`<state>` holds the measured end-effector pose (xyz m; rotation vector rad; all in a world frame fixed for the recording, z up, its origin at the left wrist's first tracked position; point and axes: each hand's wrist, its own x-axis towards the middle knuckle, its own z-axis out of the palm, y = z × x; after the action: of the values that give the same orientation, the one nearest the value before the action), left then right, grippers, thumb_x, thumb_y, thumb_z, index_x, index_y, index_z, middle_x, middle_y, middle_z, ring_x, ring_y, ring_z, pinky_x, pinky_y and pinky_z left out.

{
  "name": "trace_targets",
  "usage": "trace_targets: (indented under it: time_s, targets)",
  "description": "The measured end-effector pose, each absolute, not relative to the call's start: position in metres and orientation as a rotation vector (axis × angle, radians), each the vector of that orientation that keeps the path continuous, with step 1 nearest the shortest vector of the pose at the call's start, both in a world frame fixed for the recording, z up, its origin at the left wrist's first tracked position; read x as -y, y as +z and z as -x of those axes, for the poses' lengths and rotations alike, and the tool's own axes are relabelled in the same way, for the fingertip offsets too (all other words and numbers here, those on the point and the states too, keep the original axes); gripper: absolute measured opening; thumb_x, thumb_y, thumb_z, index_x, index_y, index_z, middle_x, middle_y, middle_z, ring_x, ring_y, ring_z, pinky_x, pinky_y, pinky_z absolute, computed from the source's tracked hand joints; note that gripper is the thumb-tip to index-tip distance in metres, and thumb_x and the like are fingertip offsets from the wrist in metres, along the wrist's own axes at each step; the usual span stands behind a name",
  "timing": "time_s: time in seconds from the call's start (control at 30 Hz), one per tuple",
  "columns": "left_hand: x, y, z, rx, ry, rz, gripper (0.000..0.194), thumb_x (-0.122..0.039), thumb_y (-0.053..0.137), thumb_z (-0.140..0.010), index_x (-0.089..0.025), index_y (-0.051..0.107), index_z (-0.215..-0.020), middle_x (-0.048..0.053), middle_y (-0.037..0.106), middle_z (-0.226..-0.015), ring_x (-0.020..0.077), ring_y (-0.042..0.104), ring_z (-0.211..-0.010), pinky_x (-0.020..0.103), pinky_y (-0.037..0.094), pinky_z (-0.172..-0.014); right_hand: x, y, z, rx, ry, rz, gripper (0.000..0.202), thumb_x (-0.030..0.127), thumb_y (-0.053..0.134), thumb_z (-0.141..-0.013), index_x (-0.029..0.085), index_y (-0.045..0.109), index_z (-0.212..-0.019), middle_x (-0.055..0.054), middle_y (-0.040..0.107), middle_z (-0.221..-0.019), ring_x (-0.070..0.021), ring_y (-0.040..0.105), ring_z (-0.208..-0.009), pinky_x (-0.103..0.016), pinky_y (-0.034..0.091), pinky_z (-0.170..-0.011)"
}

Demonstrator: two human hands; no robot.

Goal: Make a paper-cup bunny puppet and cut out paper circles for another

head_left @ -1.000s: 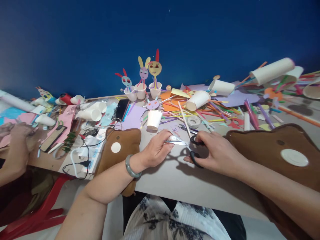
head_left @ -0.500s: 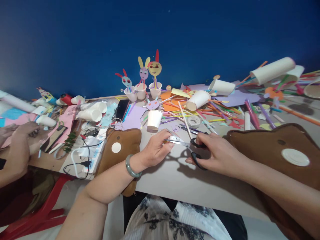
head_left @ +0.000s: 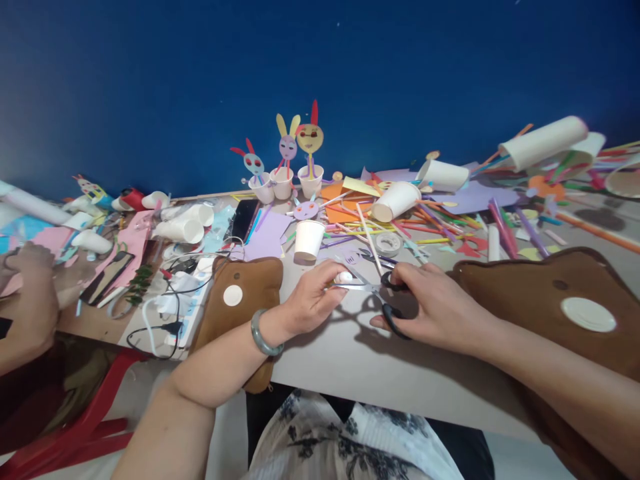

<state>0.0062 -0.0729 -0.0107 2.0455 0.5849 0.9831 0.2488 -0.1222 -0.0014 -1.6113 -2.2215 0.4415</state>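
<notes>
Black-handled scissors (head_left: 394,321) are in my right hand (head_left: 440,303), its thumb and fingers in the loops. Their blades point left and stand apart. Between the blades is a small white piece (head_left: 344,277), perhaps paper, pinched by the thumb and fingers of my left hand (head_left: 315,299). My fingers partly cover it, so its full shape is hidden. A white paper cup (head_left: 309,241) stands just beyond my left hand. A pale straw (head_left: 369,239) lies slanting behind the scissors, near a roll of tape (head_left: 388,244).
Paper puppets stand in cups (head_left: 310,180) by the blue wall. Coloured straws, paper scraps and tipped cups (head_left: 397,201) crowd the table's back. Brown cushions (head_left: 239,293) lie at either side. Left are a power strip (head_left: 196,303) with cables and another person's hand (head_left: 33,280).
The scissor blades have spread wider around the white piece, which shows more clearly between them. My hands stay nearly in place. The other person's hands at the left have shifted.
</notes>
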Motion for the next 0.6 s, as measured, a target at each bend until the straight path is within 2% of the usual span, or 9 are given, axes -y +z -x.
trace_targets:
  time_s: [0.1, 0.3, 0.6]
  targets:
    - [0.0727, -0.0106, -0.0063, -0.599, 0.967, -2.062, 0.028, -0.042, 0.044, -0.103, -0.019, 0.055, -0.091, 0.004, 0.058, -0.085, 0.0169, 0.055, -0.079, 0.031, 0.048, -0.076, 0.1226, -0.0024, -0.2482, 2.215, 0.45, 1.602, 0.05, 0.069, 0.068, -0.073, 0.025, 0.048, -0.082, -0.004, 0.06, -0.071, -0.0244, 0.055, -0.07, -0.035, 0.039, -0.067]
    - [0.0731, -0.0101, -0.0057, -0.581, 0.948, -2.042, 0.026, -0.039, 0.045, -0.103, -0.018, 0.06, -0.103, 0.008, 0.067, -0.098, 0.0201, 0.063, -0.093, 0.034, 0.053, -0.086, 0.1236, -0.0035, -0.2492, 2.225, 0.495, 1.591, 0.047, 0.067, 0.069, -0.075, 0.025, 0.047, -0.076, -0.003, 0.058, -0.067, -0.0222, 0.053, -0.066, -0.033, 0.038, -0.063]
    - [0.0724, -0.0121, -0.0064, -0.585, 0.993, -2.018, 0.031, -0.044, 0.046, -0.104, -0.018, 0.062, -0.103, 0.01, 0.07, -0.103, 0.0209, 0.066, -0.096, 0.036, 0.055, -0.089, 0.1219, -0.0083, -0.2529, 2.222, 0.528, 1.605, 0.046, 0.066, 0.069, -0.077, 0.025, 0.048, -0.075, -0.003, 0.058, -0.066, -0.022, 0.053, -0.067, -0.031, 0.036, -0.06]
